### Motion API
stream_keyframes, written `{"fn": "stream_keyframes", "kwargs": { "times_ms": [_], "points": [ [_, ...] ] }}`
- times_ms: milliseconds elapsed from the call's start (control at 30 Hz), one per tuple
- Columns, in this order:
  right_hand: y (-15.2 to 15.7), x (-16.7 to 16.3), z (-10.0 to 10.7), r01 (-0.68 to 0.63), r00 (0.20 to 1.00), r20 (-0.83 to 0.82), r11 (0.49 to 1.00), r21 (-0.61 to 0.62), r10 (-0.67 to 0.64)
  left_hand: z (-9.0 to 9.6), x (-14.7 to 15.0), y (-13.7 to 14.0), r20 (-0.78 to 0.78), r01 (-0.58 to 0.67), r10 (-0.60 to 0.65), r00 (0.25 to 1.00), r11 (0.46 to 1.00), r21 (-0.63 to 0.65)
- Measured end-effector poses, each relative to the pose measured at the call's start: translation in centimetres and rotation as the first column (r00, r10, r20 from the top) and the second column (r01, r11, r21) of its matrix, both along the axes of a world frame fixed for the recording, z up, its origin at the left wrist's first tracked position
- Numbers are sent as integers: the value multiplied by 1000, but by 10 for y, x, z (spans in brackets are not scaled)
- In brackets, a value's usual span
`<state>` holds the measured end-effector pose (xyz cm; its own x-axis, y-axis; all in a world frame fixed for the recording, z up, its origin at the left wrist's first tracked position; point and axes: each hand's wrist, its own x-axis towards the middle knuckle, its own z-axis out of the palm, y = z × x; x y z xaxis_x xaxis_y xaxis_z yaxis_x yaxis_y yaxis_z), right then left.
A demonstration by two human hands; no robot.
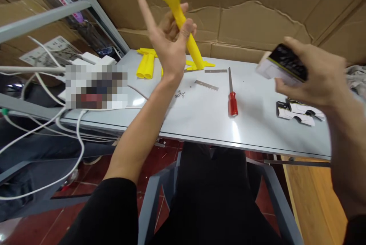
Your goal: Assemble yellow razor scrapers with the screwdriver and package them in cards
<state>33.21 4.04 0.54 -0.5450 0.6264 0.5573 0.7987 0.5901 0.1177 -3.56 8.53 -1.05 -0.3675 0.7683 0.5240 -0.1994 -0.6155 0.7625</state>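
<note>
My left hand (171, 43) is raised over the table, thumb and curled fingers closed around the handle of a yellow plastic scraper (180, 16). One finger points up and away. The scraper is tilted, its wide head at the top of the view and slightly blurred. On the right, my right hand (317, 69) grips a black-and-white cardboard package (286, 64) above the table. Below it lie several similar black-and-white card sleeves (296, 113). A red-handled screwdriver (233, 102) lies between the two hands. Metal blades (206, 85) and small screws (180, 94) lie under my left hand.
More yellow handles (145, 64) lie at the back left of the white table (206, 125). A power strip with white cables (94, 60) crowds the left end, beside a metal frame (45, 18). Cardboard (246, 28) walls off the back.
</note>
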Motion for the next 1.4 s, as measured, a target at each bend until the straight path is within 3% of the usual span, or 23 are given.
{"fn": "stream_keyframes", "kwargs": {
  "times_ms": [33, 100, 200, 333, 400, 500, 633, 733, 800, 1033, 1200, 1267, 1333, 1400],
  "points": [
    [6, -17, -4, -127, 992, 3, 990, 63, 127, 3, -2, 1, 17, 31, -31, 999, 999, 14],
    [15, -47, -19, -310, 946, -73, 948, 75, 315, 5, -6, 4, 111, 58, -51, 993, 997, -58],
    [22, -77, -48, -472, 852, -252, 881, 8, 459, -4, -7, 11, 188, 55, -14, 982, 976, -211],
    [23, -91, -75, -587, 743, -494, 794, -158, 451, -28, 0, 24, 152, 98, -68, 986, 974, -205],
    [21, -94, -79, -631, 715, -555, 734, -251, 425, -39, 9, 25, 146, 116, -91, 985, 979, -168],
    [16, -100, -78, -688, 673, -581, 677, -263, 458, -44, 23, 21, 161, 95, -65, 985, 979, -183],
    [12, -103, -78, -652, 694, -581, 714, -257, 425, -35, 36, 8, 272, 92, -22, 962, 964, -250],
    [16, -100, -81, -558, 728, -621, 776, -293, 289, -25, 40, -2, 341, 103, 0, 940, 953, -285],
    [19, -98, -82, -524, 707, -679, 791, -315, 198, -22, 41, -5, 360, 107, 18, 933, 940, -325],
    [5, -116, -68, -473, 571, -816, 776, -416, -89, -32, 49, -3, 287, 93, 8, 958, 938, -335],
    [-1, -126, -70, -562, 417, -888, 713, -418, -192, -33, 51, -1, 277, 68, 34, 960, 935, -349],
    [-1, -127, -73, -565, 410, -894, 720, -404, -180, -35, 52, 0, 280, 67, 29, 960, 943, -326],
    [-3, -128, -74, -537, 453, -876, 733, -418, -167, -39, 51, 3, 260, 60, 25, 965, 947, -314],
    [-7, -131, -74, -544, 489, -857, 711, -445, -161, -44, 48, 7, 247, 49, 28, 969, 953, -300]
  ]
}}
